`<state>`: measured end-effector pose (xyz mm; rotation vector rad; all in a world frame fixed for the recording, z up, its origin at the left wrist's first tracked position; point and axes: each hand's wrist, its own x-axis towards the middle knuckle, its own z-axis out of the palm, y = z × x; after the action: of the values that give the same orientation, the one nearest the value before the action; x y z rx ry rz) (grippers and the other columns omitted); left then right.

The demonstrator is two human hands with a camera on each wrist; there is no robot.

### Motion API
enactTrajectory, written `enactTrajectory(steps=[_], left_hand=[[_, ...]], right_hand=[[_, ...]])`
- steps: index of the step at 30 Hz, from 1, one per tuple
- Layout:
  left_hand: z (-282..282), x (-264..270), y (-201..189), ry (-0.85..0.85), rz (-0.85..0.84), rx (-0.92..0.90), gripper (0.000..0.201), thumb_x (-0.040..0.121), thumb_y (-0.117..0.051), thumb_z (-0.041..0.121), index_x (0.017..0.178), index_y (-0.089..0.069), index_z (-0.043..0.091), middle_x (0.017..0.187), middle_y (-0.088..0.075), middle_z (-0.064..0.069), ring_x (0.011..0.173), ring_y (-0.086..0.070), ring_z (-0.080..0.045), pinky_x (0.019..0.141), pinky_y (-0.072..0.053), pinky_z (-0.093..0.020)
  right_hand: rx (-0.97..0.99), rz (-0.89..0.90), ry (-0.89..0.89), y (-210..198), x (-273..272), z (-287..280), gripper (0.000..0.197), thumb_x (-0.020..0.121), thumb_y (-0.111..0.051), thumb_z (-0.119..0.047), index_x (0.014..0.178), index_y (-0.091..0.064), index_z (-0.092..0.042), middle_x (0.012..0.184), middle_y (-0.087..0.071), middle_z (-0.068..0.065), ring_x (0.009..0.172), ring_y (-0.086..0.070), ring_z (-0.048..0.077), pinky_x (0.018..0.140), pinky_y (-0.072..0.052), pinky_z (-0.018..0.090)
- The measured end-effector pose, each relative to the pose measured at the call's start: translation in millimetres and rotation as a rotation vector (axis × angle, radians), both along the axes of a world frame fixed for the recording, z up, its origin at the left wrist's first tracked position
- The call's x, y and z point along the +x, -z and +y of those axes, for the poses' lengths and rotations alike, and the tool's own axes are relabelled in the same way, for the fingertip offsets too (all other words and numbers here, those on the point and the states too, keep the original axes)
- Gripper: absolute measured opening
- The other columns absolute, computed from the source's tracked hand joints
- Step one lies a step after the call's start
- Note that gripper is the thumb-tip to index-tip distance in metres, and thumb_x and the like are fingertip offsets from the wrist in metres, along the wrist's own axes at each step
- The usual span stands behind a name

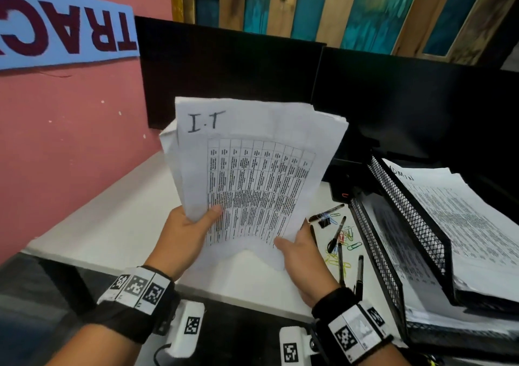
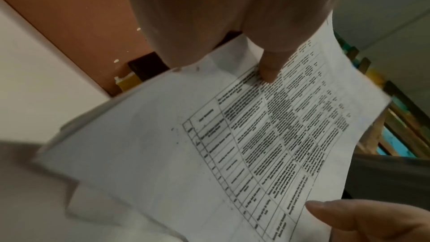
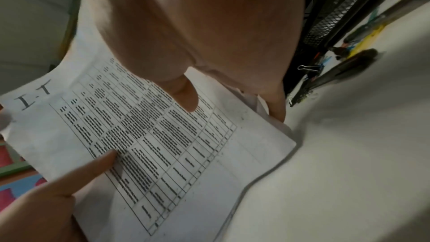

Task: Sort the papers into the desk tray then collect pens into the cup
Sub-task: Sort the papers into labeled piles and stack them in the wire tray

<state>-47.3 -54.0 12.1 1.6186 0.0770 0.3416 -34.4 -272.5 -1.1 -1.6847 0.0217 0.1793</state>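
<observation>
Papers (image 1: 252, 174): held up above the desk (image 1: 118, 225), top sheet marked "I.T".
Left hand (image 1: 182, 236): grasping the lower left edge, thumb on top.
Right hand (image 1: 300, 256): grasping the lower right edge.
Tray (image 1: 407, 216): at right, already stacked with sheets.
Pens (image 1: 337, 233): loose beside the tray, among paper clips (image 1: 344, 253).

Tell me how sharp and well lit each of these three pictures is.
Head view: bright, papers readable, straight edges bowed by the wide lens, tray slightly soft. Left wrist view: dim, left hand a pale blur, lower left smeared. Right wrist view: dim, right hand blurred, pens streaked.
</observation>
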Motion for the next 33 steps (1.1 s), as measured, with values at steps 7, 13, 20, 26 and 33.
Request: enactTrajectory(steps=[7, 13, 20, 26, 33], left_hand=[[-2.8, 2.7, 17.9, 0.015, 0.147, 0.094, 0.012, 0.103, -0.062, 0.029, 0.109, -0.072, 0.030, 0.101, -0.079, 0.017, 0.100, -0.072, -0.005, 0.091, -0.054, -0.029], [-14.9, 4.5, 16.0, 0.060, 0.132, -0.143, 0.019, 0.106, -0.058, 0.022, 0.117, -0.073, 0.025, 0.115, -0.079, 0.010, 0.107, -0.075, -0.009, 0.098, -0.053, -0.034], [-26.5, -3.7, 21.8, 0.256, 0.251, 0.007, 0.034, 0.103, -0.057, 0.042, 0.116, -0.075, 0.017, 0.104, -0.082, 0.003, 0.097, -0.079, -0.017, 0.091, -0.060, -0.038], [-3.9, 6.7, 26.8, 0.181, 0.205, 0.057, 0.056, 0.093, -0.057, 0.067, 0.099, -0.076, 0.015, 0.088, -0.079, -0.012, 0.065, -0.069, -0.032, 0.071, -0.053, -0.038], [8.2, 12.7, 49.2, 0.155, 0.211, 0.195, 0.019, 0.103, -0.060, 0.016, 0.099, -0.079, 0.019, 0.088, -0.079, -0.007, 0.064, -0.069, -0.025, 0.070, -0.053, -0.036]], right_hand=[[0.116, 0.086, 0.152, 14.6, 0.8, -7.6, 0.037, 0.100, -0.061, -0.002, 0.124, -0.058, -0.029, 0.120, -0.077, -0.003, 0.113, -0.073, 0.021, 0.106, -0.056, 0.050], [0.464, 0.170, 0.218, 11.8, -5.4, -14.3, 0.039, 0.101, -0.066, -0.003, 0.135, -0.060, -0.020, 0.128, -0.074, 0.009, 0.110, -0.075, 0.028, 0.092, -0.061, 0.047], [0.622, 0.235, 0.232, 7.7, -21.3, -26.4, 0.034, 0.106, -0.056, -0.004, 0.137, -0.063, -0.017, 0.126, -0.078, 0.009, 0.119, -0.071, 0.033, 0.085, -0.064, 0.050], [0.535, 0.227, 0.274, 12.4, -58.9, -90.3, 0.030, 0.107, -0.052, -0.007, 0.134, -0.065, -0.011, 0.121, -0.079, 0.015, 0.112, -0.076, 0.035, 0.090, -0.061, 0.061], [0.545, 0.273, 0.488, 21.3, -111.4, -186.9, 0.042, 0.095, -0.056, -0.007, 0.136, -0.063, 0.002, 0.128, -0.073, 0.027, 0.124, -0.067, 0.045, 0.098, -0.057, 0.058]])
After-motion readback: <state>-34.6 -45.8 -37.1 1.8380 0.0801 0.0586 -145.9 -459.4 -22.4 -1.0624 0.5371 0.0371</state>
